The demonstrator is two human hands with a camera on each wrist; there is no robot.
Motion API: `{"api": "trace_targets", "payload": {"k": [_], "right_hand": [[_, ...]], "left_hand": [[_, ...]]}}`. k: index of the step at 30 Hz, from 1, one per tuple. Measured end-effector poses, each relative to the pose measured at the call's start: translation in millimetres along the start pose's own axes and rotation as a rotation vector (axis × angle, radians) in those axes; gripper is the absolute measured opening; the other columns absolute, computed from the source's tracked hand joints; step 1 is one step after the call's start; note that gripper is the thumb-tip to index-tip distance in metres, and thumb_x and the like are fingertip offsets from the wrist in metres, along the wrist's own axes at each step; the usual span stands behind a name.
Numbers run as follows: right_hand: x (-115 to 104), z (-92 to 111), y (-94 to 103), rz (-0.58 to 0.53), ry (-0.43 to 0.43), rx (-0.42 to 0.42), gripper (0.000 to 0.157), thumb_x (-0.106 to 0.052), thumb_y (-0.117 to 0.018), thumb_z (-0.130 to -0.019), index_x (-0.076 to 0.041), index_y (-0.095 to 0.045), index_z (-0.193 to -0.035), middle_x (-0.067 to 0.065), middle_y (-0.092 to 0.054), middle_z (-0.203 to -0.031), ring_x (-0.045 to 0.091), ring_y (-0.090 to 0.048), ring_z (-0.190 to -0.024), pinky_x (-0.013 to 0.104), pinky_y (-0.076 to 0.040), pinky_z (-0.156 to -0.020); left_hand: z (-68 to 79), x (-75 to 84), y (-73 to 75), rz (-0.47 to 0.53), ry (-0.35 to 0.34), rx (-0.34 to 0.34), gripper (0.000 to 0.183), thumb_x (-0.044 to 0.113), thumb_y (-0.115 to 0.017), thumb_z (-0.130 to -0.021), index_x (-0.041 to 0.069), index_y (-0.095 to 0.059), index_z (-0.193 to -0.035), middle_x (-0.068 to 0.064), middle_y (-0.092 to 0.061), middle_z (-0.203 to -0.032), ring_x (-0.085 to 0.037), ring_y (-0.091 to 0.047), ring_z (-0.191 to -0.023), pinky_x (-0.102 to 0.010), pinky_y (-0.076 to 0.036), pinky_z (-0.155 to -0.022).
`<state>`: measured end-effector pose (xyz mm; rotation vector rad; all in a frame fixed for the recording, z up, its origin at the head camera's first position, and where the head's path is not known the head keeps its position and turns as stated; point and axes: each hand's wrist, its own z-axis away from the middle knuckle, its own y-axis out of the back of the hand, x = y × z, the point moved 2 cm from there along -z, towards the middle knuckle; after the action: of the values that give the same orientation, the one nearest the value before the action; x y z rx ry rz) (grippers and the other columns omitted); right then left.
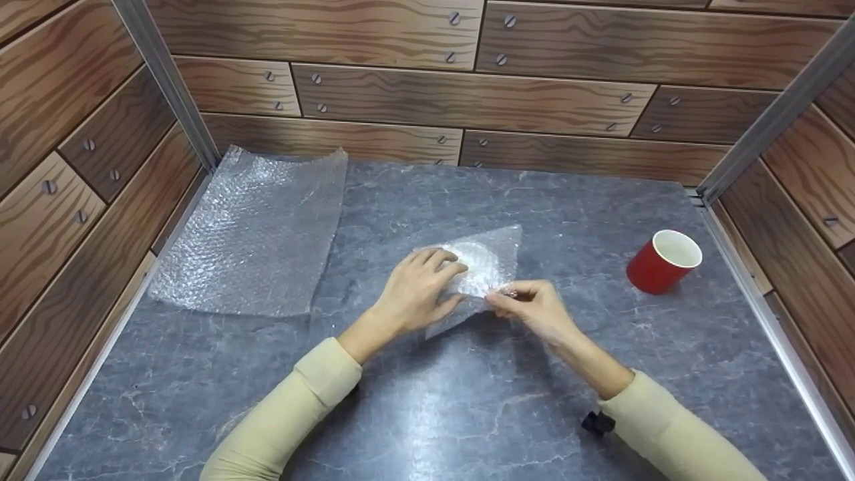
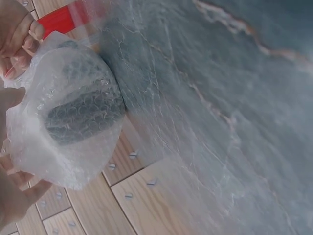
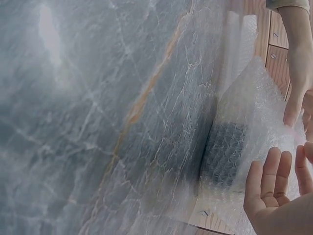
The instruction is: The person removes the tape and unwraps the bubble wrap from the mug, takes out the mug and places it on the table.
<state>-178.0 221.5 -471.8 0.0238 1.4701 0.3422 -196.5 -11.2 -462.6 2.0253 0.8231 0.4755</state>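
A small bubble-wrap bundle (image 1: 504,250) sits near the middle of the gray tabletop (image 1: 534,207), and it lies between the two hands, with both of them touching it. From the fingers of the left hand (image 1: 415,290), the bundle lies to the right, toward the right edge of the tabletop. From the fingers of the right hand (image 1: 534,310), it lies to the left and a bit away, toward the far edge. So no hand is nearer: the left hand is at the bundle's left side, and the right hand is at its near right side. The left fingers are spread apart and bent a little over the wrap, with the thumb off by itself. The right thumb and pointing finger pinch the wrap's near right edge, and in the right wrist view the other right fingers stand free. The bundle is longer one way, on a slant. One pointy end aims at the far right corner of the tabletop, and the other aims back at the near left corner. Something round and white (image 1: 475,257) shows through the bubbles, but I cannot tell what it is or which way it faces. A big flat sheet of bubble wrap (image 1: 257,240) lies by the far left corner, and a red cup (image 1: 654,267) stands upright near the right edge, well apart from both hands.
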Motion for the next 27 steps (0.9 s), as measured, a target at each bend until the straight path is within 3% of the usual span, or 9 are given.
{"api": "trace_targets", "payload": {"k": [13,19,27], "right_hand": [[-0.2,4.2,3.9,0.002,0.019,0.016,0.022,-0.011,-0.079,-0.093,0.007,-0.076,-0.105,-0.006,-0.079,-0.083,0.007,-0.07,-0.072,0.027,-0.065,-0.075],[2.5,8.4,10.5,0.01,0.042,0.057,0.025,-0.008,-0.082,-0.09,0.009,-0.074,-0.107,-0.009,-0.075,-0.079,0.008,-0.07,-0.071,0.025,-0.063,-0.07],[6.3,13.9,22.5,0.085,0.067,0.138,0.033,-0.007,-0.087,-0.084,0.006,-0.074,-0.111,-0.008,-0.073,-0.09,0.01,-0.068,-0.079,0.021,-0.059,-0.071]], "left_hand": [[4.9,-0.5,0.4,-0.012,-0.016,0.072,0.026,0.036,-0.081,-0.089,0.022,-0.072,-0.109,0.003,-0.073,-0.114,-0.02,-0.071,-0.111,-0.036,-0.061,-0.098],[4.2,0.6,1.8,-0.007,-0.011,0.068,0.025,0.036,-0.081,-0.09,0.022,-0.072,-0.109,0.002,-0.073,-0.113,-0.02,-0.071,-0.11,-0.037,-0.061,-0.098],[4.5,0.7,0.8,-0.005,-0.003,0.055,0.025,0.035,-0.081,-0.09,0.022,-0.072,-0.109,0.002,-0.073,-0.114,-0.02,-0.071,-0.111,-0.036,-0.061,-0.098]]}}
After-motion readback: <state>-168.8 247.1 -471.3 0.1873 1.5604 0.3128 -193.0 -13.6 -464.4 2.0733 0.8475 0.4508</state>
